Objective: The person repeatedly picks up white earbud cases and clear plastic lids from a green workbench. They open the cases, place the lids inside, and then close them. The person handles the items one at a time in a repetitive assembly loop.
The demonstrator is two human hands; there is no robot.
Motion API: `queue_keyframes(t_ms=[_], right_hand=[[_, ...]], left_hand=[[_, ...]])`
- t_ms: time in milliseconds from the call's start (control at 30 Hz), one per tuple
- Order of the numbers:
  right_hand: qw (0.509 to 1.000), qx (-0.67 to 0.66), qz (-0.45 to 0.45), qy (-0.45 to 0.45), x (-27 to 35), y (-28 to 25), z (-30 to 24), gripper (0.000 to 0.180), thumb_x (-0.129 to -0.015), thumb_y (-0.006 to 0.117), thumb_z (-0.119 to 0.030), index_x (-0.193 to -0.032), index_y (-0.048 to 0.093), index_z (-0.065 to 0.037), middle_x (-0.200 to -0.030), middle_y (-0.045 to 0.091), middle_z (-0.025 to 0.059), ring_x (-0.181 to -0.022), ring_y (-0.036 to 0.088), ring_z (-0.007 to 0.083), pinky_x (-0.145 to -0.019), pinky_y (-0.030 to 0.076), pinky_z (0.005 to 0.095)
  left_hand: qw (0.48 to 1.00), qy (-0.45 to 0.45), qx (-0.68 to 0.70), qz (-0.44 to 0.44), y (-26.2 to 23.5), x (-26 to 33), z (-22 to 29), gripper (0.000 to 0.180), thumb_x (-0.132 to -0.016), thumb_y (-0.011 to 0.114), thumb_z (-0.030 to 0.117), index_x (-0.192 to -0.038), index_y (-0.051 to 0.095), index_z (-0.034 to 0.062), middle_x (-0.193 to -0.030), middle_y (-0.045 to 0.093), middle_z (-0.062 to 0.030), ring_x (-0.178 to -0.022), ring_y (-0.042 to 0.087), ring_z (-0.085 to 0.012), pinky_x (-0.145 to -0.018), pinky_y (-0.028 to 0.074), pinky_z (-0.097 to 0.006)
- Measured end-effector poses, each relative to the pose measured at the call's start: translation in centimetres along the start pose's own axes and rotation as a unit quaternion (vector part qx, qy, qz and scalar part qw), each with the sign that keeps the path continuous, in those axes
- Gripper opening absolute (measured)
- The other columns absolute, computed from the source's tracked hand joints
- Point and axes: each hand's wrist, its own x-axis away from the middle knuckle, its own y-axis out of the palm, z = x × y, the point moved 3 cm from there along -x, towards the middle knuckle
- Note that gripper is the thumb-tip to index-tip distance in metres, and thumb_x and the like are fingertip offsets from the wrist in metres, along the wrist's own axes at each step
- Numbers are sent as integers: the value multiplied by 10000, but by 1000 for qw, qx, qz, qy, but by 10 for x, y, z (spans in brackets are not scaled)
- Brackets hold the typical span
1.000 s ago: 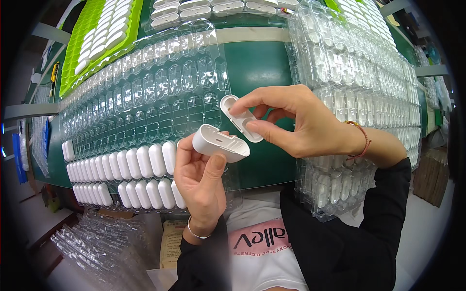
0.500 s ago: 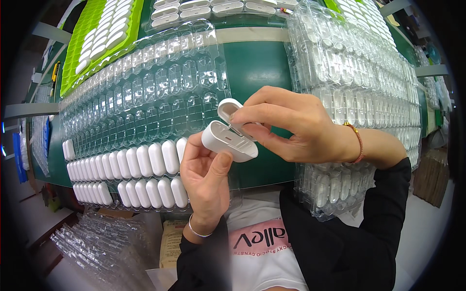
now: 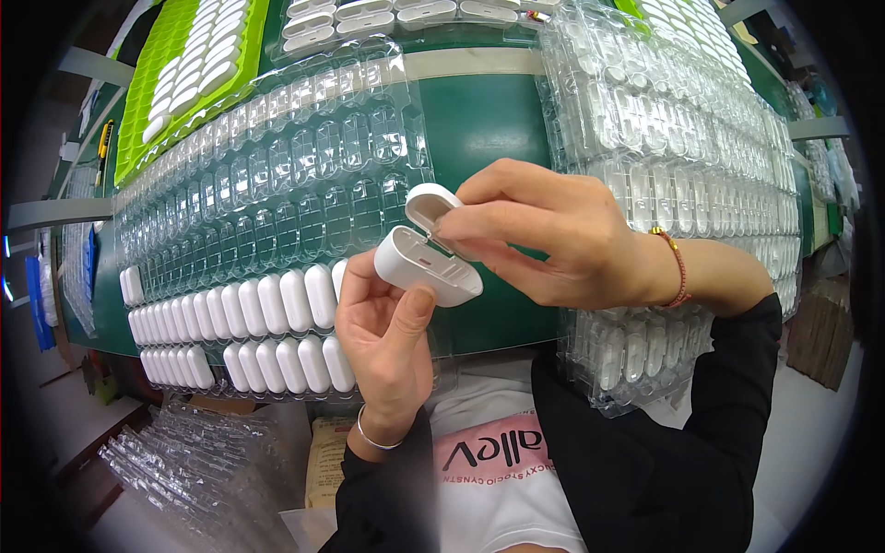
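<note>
A white earbud charging case (image 3: 431, 267) is held in the air over the near edge of the green table, its lid (image 3: 431, 204) swung up. My left hand (image 3: 387, 346) grips the case's body from below, thumb on the front and fingers behind. My right hand (image 3: 553, 235) pinches the raised lid near the hinge; its fingertips partly cover the lid and hinge. The hollow inside of the case faces up, and I see no earbuds in the visible part. Left of my left hand, closed white cases (image 3: 269, 304) stand in rows in a clear plastic tray (image 3: 277, 175).
Stacked clear trays holding pale pieces (image 3: 687, 203) fill the right side. Green trays of white parts (image 3: 152, 101) lie at the far left and far right. Open white cases (image 3: 364, 18) line the far edge. Empty clear trays (image 3: 184, 470) are piled below the table at left.
Both hands and the case have shifted slightly left. My grip and the raised lid look nearly the same.
</note>
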Motion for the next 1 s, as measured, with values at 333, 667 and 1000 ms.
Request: queue_keyframes(t_ms=[333,667,1000], right_hand=[[969,-203,-46,134,-4,2,10,250,-771,708,-32,-1011,646,-65,-937,645,101,-767,654,223,-579,557,289],[967,-214,-38,130,-5,0,11,232,-768,705,-9,-990,663,-63,-913,669,75,-749,658,186,-577,550,269],[970,-202,-43,126,-5,-1,11,213,-777,707,16,-976,692,-57,-932,674,70,-766,640,127,-574,533,217]], left_hand=[[994,98,-51,11,-1,1,8,479,-910,623,181,-1274,406,-43,-1350,444,-281,-1143,558,-252,-946,481,-365],[996,78,-45,13,1,2,8,441,-908,622,156,-1252,423,-36,-1315,476,-307,-1135,571,-242,-938,483,-359],[997,55,-48,12,0,2,7,468,-891,635,136,-1259,416,-53,-1312,485,-300,-1125,578,-221,-934,486,-348]])
